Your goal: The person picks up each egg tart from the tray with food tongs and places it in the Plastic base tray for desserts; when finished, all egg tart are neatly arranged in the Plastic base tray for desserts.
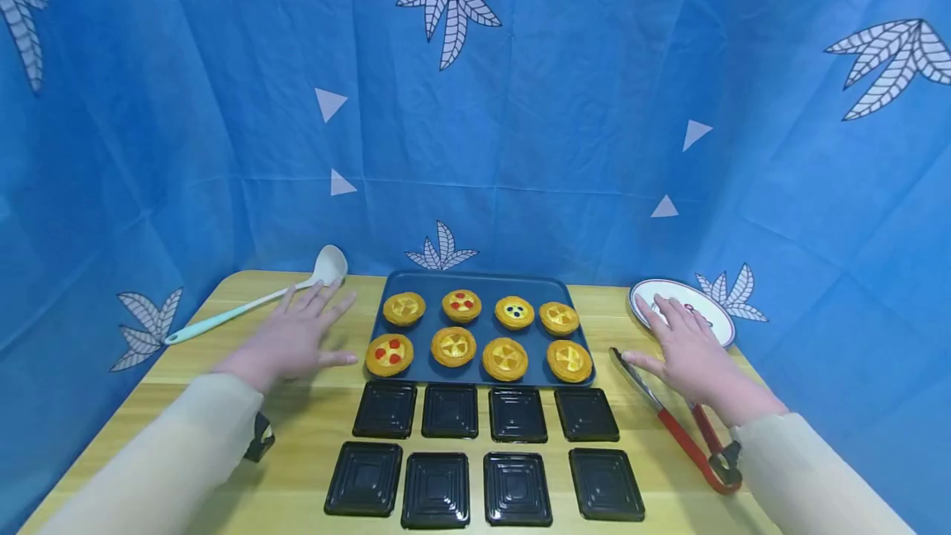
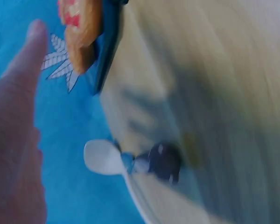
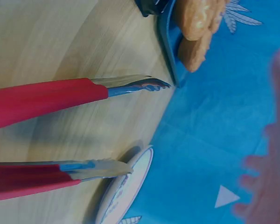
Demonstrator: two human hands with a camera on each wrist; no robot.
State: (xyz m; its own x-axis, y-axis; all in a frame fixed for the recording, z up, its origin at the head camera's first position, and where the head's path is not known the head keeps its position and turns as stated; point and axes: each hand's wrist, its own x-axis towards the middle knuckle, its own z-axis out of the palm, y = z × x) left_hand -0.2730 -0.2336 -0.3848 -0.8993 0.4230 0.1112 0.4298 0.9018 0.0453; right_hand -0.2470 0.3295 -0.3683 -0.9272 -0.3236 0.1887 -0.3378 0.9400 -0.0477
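My left hand [image 1: 293,341] is held over the table's left side with fingers spread, holding nothing. Near its fingertips lies a ladle [image 1: 329,264] with a white bowl and mint handle. Fingers apart, my empty right hand [image 1: 691,357] hovers over red-handled tongs [image 1: 682,442] and overlaps a white patterned plate [image 1: 716,324] in the head view. The tongs lie spread, their tips toward the back. Between the hands, a dark blue tray [image 1: 475,281] carries two rows of egg tarts [image 1: 453,346], some topped with red or dark pieces.
Several black square plastic trays [image 1: 450,411] lie in two rows in front of the blue tray. A blue cloth [image 1: 520,130] with leaf prints hangs behind and beside the wooden table [image 1: 290,469]. In the left wrist view, a blurred dark round thing [image 2: 164,161] shows beside the ladle.
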